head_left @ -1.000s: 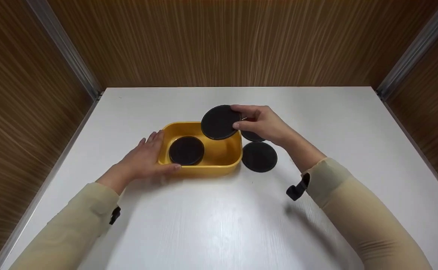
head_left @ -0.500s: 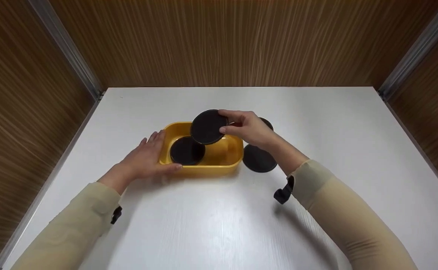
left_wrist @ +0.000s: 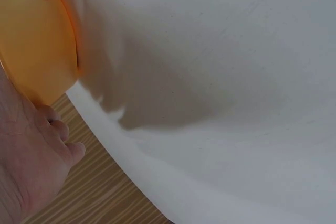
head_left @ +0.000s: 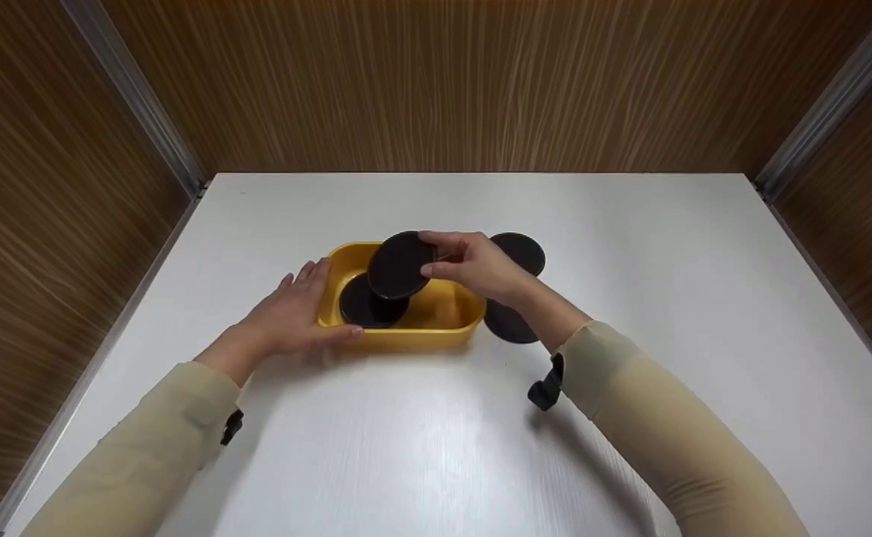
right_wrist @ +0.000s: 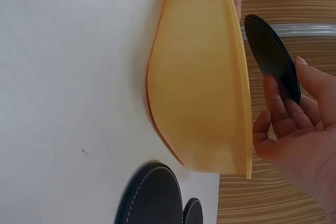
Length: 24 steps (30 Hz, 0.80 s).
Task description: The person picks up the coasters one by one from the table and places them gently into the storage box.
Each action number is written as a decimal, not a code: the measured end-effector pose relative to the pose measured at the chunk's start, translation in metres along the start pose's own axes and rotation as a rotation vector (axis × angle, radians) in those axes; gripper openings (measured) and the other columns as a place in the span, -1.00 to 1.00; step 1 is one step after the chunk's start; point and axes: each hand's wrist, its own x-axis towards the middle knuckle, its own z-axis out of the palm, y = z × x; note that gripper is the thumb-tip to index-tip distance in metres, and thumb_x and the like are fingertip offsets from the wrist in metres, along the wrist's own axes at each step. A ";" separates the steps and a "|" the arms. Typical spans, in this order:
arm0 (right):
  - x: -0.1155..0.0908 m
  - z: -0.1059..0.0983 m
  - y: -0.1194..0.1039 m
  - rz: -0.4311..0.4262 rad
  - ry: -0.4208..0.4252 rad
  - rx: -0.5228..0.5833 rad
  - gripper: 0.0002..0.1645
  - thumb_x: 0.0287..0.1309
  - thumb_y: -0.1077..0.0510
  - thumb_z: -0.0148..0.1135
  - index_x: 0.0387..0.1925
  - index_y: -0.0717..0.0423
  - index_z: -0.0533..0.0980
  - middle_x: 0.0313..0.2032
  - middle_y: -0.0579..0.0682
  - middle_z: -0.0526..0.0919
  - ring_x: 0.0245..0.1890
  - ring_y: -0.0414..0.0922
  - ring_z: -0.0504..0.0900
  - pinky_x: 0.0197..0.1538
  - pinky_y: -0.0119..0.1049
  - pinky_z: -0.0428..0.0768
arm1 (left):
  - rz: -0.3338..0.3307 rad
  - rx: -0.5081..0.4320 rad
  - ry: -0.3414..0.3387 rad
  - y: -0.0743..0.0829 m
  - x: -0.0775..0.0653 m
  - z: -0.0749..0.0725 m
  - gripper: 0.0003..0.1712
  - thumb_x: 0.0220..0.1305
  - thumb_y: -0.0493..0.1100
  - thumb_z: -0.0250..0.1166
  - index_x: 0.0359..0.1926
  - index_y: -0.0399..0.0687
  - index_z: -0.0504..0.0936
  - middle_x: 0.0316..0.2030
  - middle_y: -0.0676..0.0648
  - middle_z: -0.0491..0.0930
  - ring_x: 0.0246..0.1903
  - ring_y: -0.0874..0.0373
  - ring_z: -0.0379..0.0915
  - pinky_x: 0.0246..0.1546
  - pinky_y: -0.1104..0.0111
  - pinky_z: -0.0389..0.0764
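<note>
A round black coaster with a stitched edge is pinched at its right side by my right hand, thumb on one face and fingers on the other. It is held tilted over a yellow rectangular container with rounded corners. Inside, at the left end, lies another black coaster, partly covered from view by the held one. My left hand rests against the container's left end, its thumb along the front rim and the fingers at the back left. In the right wrist view the held coaster stands above the container's rim.
Two more black coasters lie on the white table right of the container: a back one and a front one, partly hidden by my right wrist. Wood-grain panels wall the table at the back and both sides.
My right hand has carried the pinched coaster left and slightly down, over the container's left part. The back coaster on the table has come into fuller view. My left hand has stayed put.
</note>
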 end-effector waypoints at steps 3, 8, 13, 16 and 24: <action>0.002 0.004 0.001 0.014 -0.014 -0.001 -0.28 0.42 0.10 0.41 0.53 0.05 0.43 0.10 0.02 0.74 0.10 -0.07 0.69 0.21 -0.23 0.66 | -0.009 -0.006 -0.007 0.000 0.000 0.000 0.57 0.20 0.72 0.14 0.69 -0.30 -0.35 0.68 -0.34 -0.22 0.66 -0.23 -0.33 0.63 -0.10 -0.21; 0.006 0.009 0.004 0.024 -0.032 -0.011 -0.27 0.44 0.12 0.39 0.54 0.08 0.40 0.12 0.04 0.72 0.14 -0.07 0.68 0.26 -0.21 0.64 | -0.013 -0.006 -0.009 0.000 0.001 0.000 0.57 0.19 0.74 0.13 0.69 -0.27 -0.35 0.68 -0.32 -0.22 0.67 -0.21 -0.33 0.64 -0.09 -0.21; 0.009 0.013 0.007 0.038 -0.042 -0.037 -0.28 0.43 0.12 0.39 0.53 0.11 0.41 0.12 0.05 0.72 0.15 -0.07 0.67 0.27 -0.19 0.62 | -0.014 0.001 -0.012 0.000 0.000 0.001 0.57 0.19 0.74 0.12 0.69 -0.27 -0.37 0.68 -0.32 -0.23 0.67 -0.21 -0.33 0.64 -0.08 -0.21; 0.010 0.016 0.007 0.048 -0.047 -0.053 -0.27 0.42 0.12 0.40 0.53 0.11 0.41 0.11 0.07 0.72 0.16 -0.07 0.66 0.28 -0.18 0.58 | -0.004 0.003 -0.004 0.001 -0.001 0.001 0.57 0.21 0.73 0.12 0.69 -0.30 -0.36 0.68 -0.34 -0.22 0.66 -0.25 -0.31 0.63 -0.12 -0.20; 0.015 0.022 0.006 0.061 -0.049 -0.146 -0.27 0.39 0.13 0.44 0.51 0.12 0.44 0.09 0.07 0.73 0.13 -0.08 0.66 0.24 -0.20 0.57 | -0.003 0.006 0.001 0.002 -0.003 -0.001 0.55 0.22 0.71 0.13 0.69 -0.30 -0.35 0.67 -0.35 -0.20 0.66 -0.27 -0.30 0.63 -0.12 -0.19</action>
